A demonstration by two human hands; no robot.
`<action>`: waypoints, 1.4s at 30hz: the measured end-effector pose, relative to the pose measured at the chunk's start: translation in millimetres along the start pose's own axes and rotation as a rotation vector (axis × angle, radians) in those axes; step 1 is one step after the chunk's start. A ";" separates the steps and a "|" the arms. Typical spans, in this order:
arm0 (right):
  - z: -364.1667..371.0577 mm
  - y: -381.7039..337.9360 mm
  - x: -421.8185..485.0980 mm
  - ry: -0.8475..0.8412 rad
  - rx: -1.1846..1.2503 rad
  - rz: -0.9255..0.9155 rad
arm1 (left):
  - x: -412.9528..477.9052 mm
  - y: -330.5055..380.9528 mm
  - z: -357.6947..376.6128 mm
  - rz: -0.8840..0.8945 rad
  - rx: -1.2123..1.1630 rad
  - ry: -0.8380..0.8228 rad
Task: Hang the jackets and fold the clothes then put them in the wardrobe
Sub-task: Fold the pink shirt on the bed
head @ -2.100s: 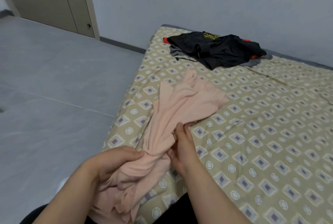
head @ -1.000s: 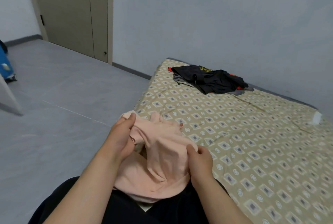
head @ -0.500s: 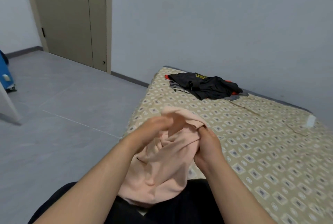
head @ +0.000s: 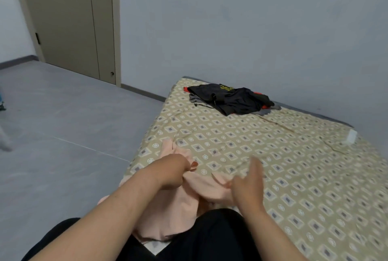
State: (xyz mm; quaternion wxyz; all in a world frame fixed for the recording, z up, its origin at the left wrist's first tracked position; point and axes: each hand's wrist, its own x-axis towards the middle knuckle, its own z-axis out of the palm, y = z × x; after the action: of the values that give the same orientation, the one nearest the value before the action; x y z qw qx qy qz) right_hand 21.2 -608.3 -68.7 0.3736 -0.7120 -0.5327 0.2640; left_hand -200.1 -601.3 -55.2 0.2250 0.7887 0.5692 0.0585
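A pale pink garment (head: 178, 208) lies bunched over my lap and the near corner of the bed (head: 283, 155). My left hand (head: 174, 173) grips its upper left part, fingers curled round the cloth. My right hand (head: 248, 185) is blurred; one finger points up while the thumb side pinches the garment's right edge, and the cloth sags between the two hands. At the bed's far end a heap of dark clothes (head: 231, 100) with red and grey pieces under it lies against the wall.
The bed has a beige patterned sheet and stands in the room's corner, with a small white object (head: 351, 135) at its right edge. Grey floor stretches to the left. A beige door (head: 69, 19) is at the back left.
My hands came down from chest height and spread apart, drawing the pink garment out over the bed's corner. The view tilted down slightly.
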 end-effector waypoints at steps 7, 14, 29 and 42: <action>23.0 -33.3 -4.8 -0.525 0.030 -0.240 | -4.3 0.8 -26.8 0.101 -0.384 0.226; -21.3 -99.6 35.5 -0.468 -0.115 -0.452 | -6.4 -20.6 -61.2 -0.047 -0.171 0.072; -101.0 -185.5 96.1 -0.156 -0.355 -0.685 | -14.2 -17.8 -217.5 -0.111 0.435 0.856; -189.9 -270.8 109.5 0.152 -0.656 -0.877 | -40.7 -14.3 -316.8 -0.208 0.508 0.972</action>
State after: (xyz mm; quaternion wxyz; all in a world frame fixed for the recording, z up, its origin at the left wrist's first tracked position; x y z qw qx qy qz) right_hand 48.2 -509.8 264.4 0.2445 -0.5195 -0.8052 -0.1483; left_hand -336.9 -544.0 227.9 -0.2557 0.6402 0.6785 0.2538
